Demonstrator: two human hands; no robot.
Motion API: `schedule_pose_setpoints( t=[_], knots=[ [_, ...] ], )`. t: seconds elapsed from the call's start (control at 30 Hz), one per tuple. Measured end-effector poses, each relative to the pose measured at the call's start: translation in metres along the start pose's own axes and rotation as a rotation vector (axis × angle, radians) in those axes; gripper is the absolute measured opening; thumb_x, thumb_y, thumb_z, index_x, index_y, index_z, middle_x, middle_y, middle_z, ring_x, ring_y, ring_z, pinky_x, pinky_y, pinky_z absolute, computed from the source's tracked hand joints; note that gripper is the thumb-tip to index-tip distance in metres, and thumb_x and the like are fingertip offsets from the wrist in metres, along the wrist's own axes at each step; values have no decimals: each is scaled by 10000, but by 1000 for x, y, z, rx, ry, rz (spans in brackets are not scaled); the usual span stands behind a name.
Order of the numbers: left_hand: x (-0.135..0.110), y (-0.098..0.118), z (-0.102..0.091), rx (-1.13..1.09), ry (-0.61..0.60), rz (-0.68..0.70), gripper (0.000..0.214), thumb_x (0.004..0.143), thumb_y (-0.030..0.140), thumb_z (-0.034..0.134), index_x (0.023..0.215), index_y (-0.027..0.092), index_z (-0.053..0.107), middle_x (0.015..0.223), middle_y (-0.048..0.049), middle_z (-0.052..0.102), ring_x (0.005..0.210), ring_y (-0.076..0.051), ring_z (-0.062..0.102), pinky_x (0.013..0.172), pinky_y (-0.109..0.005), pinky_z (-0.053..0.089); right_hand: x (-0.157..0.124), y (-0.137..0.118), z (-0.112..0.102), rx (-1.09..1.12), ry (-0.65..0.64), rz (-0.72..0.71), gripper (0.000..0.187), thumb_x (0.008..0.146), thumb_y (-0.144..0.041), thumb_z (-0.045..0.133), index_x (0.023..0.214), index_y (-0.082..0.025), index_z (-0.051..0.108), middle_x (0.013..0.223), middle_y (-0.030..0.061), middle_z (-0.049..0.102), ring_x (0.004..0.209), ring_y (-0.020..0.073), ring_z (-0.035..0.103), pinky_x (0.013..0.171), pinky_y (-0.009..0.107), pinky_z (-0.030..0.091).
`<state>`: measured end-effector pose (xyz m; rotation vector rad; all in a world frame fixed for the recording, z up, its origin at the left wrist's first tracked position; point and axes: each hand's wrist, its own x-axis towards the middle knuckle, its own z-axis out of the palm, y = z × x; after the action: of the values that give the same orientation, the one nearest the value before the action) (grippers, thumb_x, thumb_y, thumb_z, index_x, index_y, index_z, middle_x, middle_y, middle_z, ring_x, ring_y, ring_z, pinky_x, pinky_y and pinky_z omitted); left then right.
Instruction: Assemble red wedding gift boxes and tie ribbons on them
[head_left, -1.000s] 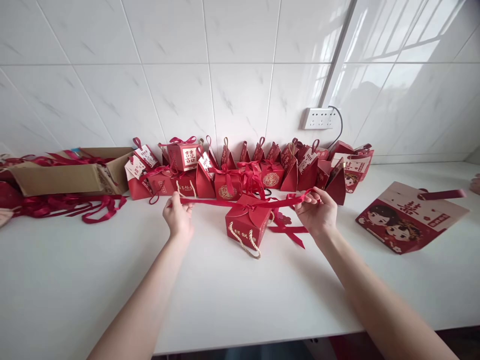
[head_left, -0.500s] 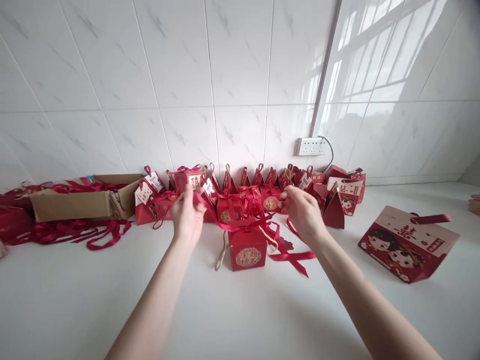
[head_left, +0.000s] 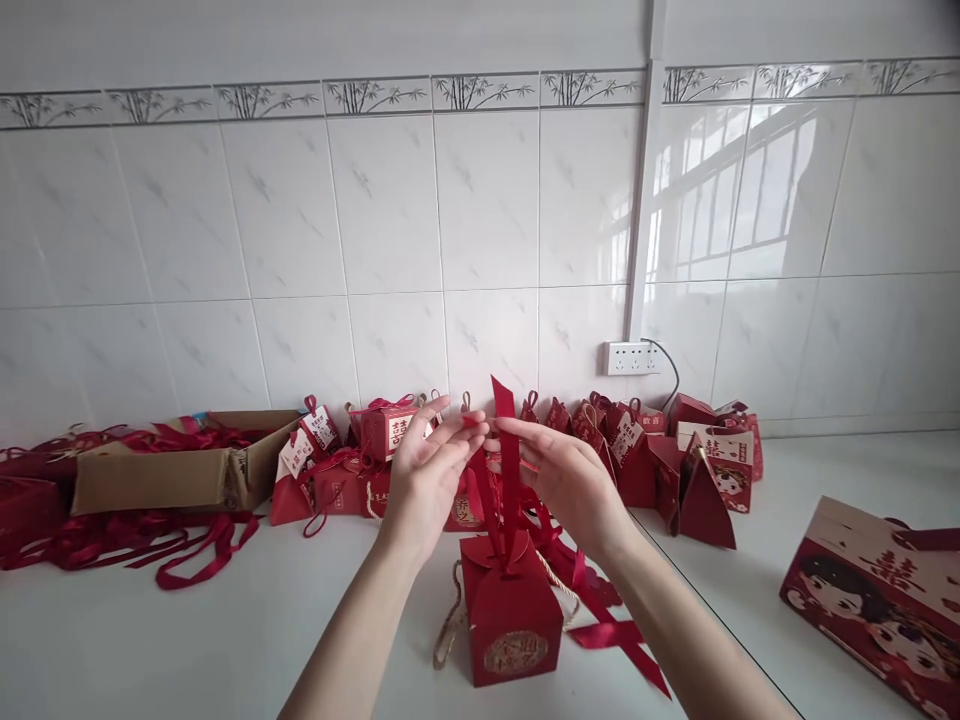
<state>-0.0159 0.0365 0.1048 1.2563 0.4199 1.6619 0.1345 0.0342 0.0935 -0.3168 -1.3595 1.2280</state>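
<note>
A small red gift box (head_left: 517, 595) with a gold emblem stands on the white counter in front of me, a beige cord at its sides. From its top a red ribbon (head_left: 508, 485) rises in two strands. My left hand (head_left: 431, 480) pinches one strand at the fingertips, its other fingers loosely curved. On the other side, my right hand (head_left: 574, 480) has its fingertips on the other strand, whose cut end sticks up above them. The hands are close together over the box, their fingertips almost meeting.
Behind are rows of finished red boxes (head_left: 705, 495) along the tiled wall. An open cardboard box (head_left: 154, 480) with ribbons is at left, loose ribbons (head_left: 206, 560) before it. A larger printed gift box (head_left: 862, 590) sits at right. A power strip (head_left: 632, 358) is on the wall.
My hands have come together from either side of the box, drawing the ribbon strands upright above it. The view has tilted up, showing more wall.
</note>
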Motion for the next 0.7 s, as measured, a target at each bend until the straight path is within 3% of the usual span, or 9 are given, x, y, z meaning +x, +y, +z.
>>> schedule_pose_setpoints(
  t=[0.1,0.17,0.27,0.33,0.43,0.5,0.57,0.63,0.7],
  knots=[
    [2,1,0,30,21,2,434,656,189,713,1056,198,546,923,-60,694,923,-200,660,886,-364,508,2,-1,-1,6,19,-6,324,797,-391,592,1031,-190,689,889,72,727,913,205,677,866,362,521],
    [1,7,-1,13,57,24,326,669,247,715,963,176,593,723,-23,663,682,-145,644,665,-281,533,1,-7,-7,14,21,14,258,775,-406,594,824,-168,679,657,36,687,627,168,680,612,284,557],
    [-3,29,-5,-34,119,68,220,748,374,613,706,158,606,372,71,354,308,-45,309,339,-187,292,-5,-27,-21,1,-78,174,390,736,-477,571,495,-200,439,360,-55,448,228,102,438,244,199,297],
    [-5,46,-8,-21,168,68,328,823,407,499,607,170,570,338,80,224,267,-36,181,312,-182,169,-9,-41,-31,-58,-166,301,438,726,-535,544,476,-219,373,339,-57,430,189,110,411,210,198,238],
    [-3,57,-12,152,212,-37,321,864,309,485,600,153,580,389,55,319,278,-29,224,344,-175,154,-11,-47,-41,-362,-195,410,422,765,-532,555,520,-200,466,414,-13,542,292,143,536,270,213,352],
    [-3,49,-15,374,136,-185,228,815,247,596,613,142,602,461,17,448,319,-57,355,363,-189,195,-9,-36,-44,-676,-244,497,371,752,-471,641,542,-186,529,447,-7,571,321,126,537,306,216,379],
    [-5,32,-19,644,-21,-359,189,723,237,716,591,150,613,496,-6,509,358,-99,438,372,-213,210,-9,-17,-45,-940,-285,528,356,678,-408,745,500,-190,526,409,-33,528,271,84,441,287,216,313],
    [-8,12,-22,874,-201,-547,275,631,254,794,489,175,571,426,19,462,313,-99,387,367,-237,155,-9,2,-45,-1086,-295,486,430,596,-395,808,424,-198,466,341,-63,437,232,52,329,281,225,223],
    [-10,-4,-24,1006,-370,-714,427,566,220,825,365,197,449,326,62,328,248,-64,226,378,-265,78,-8,14,-45,-1192,-346,516,473,602,-423,798,398,-198,436,325,-66,399,235,46,297,304,231,190]
  ],
)
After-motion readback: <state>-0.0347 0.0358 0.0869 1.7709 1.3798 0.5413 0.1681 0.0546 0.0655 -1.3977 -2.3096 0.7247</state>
